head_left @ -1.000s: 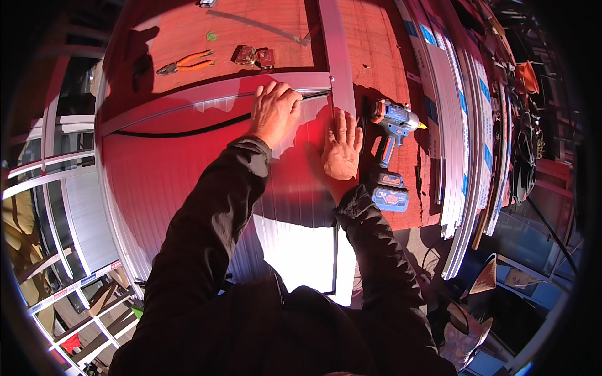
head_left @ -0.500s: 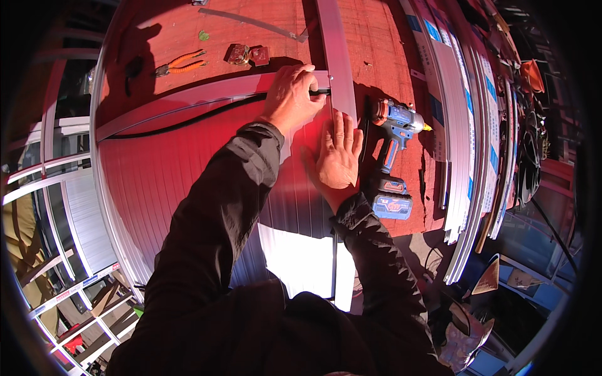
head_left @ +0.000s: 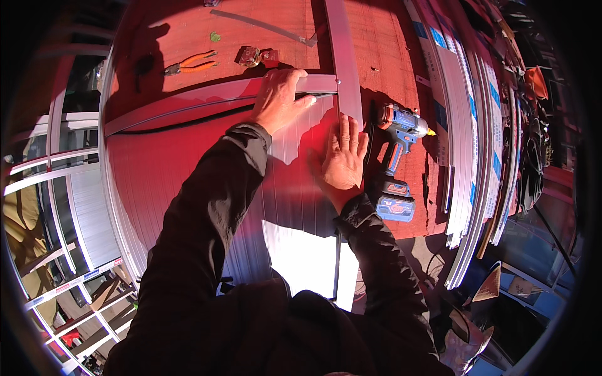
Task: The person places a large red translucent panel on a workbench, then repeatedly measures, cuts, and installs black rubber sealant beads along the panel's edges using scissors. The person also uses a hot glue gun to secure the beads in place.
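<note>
A ribbed panel [head_left: 285, 188] lies in a metal frame, its lower part in bright sun. My left hand [head_left: 279, 103] straddles the frame's crossbar [head_left: 188, 100], fingers over the far edge and thumb along the near edge, beside the corner joint. A black rubber strip [head_left: 188, 124] runs along the near side of this bar, loosely bowed at the left; it passes under my left hand, which hides part of it. Flat on the panel and the right upright [head_left: 348, 81] rests my right hand [head_left: 342, 163], fingers stretched toward the corner.
A blue cordless drill [head_left: 398, 141] lies right of the frame on the red work surface [head_left: 382, 56]. Beyond the crossbar are orange-handled pliers [head_left: 191, 62], a tape measure [head_left: 248, 56] and a flat strip [head_left: 260, 25]. Long metal profiles [head_left: 464, 138] are stacked at the right.
My left hand has shifted slightly left along the crossbar, and its thumb has opened away from the fingers. The black strip's end no longer sticks out at the corner. My right hand stays flat.
</note>
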`<state>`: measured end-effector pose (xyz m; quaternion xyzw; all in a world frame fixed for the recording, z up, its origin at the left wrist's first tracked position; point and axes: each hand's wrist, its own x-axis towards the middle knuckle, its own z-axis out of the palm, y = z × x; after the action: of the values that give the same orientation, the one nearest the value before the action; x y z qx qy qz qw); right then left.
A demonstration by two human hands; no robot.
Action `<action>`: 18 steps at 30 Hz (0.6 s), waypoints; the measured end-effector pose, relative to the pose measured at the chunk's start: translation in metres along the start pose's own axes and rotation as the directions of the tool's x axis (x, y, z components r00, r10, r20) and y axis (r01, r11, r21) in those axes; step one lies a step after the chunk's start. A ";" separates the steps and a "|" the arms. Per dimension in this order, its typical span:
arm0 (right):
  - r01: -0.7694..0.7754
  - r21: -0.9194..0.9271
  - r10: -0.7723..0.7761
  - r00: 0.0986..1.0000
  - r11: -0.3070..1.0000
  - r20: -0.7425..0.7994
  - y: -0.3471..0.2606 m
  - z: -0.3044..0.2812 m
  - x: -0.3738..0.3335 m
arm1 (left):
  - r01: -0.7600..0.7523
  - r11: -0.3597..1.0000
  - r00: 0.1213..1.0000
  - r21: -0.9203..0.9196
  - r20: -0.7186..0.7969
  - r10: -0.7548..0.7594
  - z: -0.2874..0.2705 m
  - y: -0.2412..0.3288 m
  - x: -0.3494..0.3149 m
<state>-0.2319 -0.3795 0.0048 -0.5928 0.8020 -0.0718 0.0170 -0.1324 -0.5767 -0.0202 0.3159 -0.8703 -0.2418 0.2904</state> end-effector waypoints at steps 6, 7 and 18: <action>-0.003 0.007 0.003 1.000 1.000 0.003 -0.010 -0.007 0.002 | 0.007 0.972 0.995 0.235 -0.096 0.016 -0.117 -0.103 -0.079; 0.005 0.003 -0.005 0.999 1.000 -0.049 -0.009 -0.004 0.002 | 0.004 0.970 0.994 0.243 -0.108 0.023 -0.132 -0.123 -0.088; 0.038 -0.042 -0.042 0.995 0.998 -0.094 -0.017 -0.010 0.000 | 0.085 0.994 0.987 0.063 -0.139 -0.076 -0.191 -0.175 -0.119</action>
<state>-0.2172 -0.3833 0.0175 -0.6050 0.7910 -0.0842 -0.0342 0.1395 -0.6594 -0.0315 0.3765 -0.8427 -0.2010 0.3281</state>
